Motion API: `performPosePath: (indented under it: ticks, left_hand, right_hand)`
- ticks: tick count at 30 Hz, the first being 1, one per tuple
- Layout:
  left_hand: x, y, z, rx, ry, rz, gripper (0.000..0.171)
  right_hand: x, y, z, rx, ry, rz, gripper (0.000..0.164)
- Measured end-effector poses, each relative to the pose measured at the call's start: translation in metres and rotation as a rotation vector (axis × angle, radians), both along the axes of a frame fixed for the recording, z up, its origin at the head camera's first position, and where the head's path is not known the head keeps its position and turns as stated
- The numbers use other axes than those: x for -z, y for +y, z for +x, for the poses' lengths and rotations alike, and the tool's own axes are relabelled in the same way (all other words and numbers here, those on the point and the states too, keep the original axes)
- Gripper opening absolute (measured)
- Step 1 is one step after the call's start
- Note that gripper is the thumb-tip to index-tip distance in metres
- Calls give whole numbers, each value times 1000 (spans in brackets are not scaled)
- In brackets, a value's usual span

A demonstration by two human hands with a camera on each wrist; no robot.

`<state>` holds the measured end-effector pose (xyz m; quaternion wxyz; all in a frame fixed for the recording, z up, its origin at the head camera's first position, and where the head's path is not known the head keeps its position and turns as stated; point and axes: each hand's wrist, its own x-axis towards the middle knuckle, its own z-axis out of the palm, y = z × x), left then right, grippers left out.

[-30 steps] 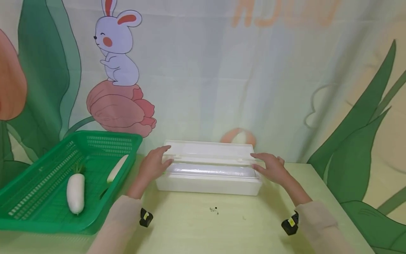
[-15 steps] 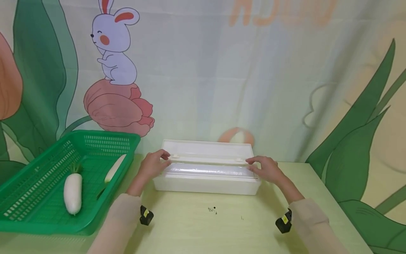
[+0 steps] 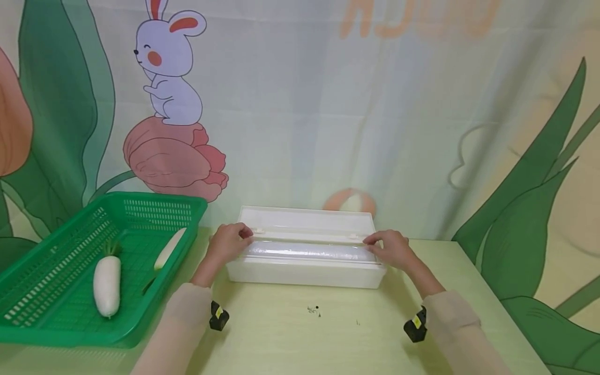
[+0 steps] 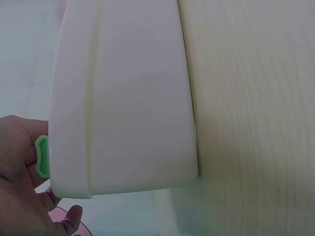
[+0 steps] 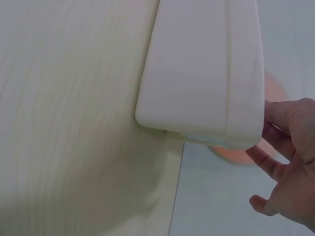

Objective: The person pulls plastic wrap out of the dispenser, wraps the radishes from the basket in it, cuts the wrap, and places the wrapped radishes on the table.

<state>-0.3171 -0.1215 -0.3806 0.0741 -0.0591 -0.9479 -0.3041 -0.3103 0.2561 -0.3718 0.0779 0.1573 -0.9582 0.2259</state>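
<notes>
Head view: one box [image 3: 304, 275], white, on the table [image 3: 281, 338], lid [image 3: 309, 220] tilted back behind. One film roll [image 3: 309, 251], lying in the box, long axis crosswise from hand to hand. Left hand [image 3: 227, 242]: at the roll's left end, roll to the right of its fingers; thumb and index bent toward each other. Right hand [image 3: 392, 249]: at the opposite end, roll to the left of its fingers; thumb and index likewise bent, the others spread apart in the right wrist view. Neither hand clearly nearer. Whether either pinches clear film: cannot tell. Left wrist view: one green tab [image 4: 42, 157], beside the left fingers.
</notes>
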Motion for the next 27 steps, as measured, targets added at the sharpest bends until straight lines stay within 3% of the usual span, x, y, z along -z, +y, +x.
performPosePath:
  ticks: [15, 27]
  left_hand:
    - [-2, -2, 4, -10, 48, -19, 16]
    - [-2, -2, 7, -8, 61, -11, 17]
  right_hand:
    - [0, -3, -1, 59, -28, -92, 18]
    - [1, 7, 0, -45, -51, -175, 17]
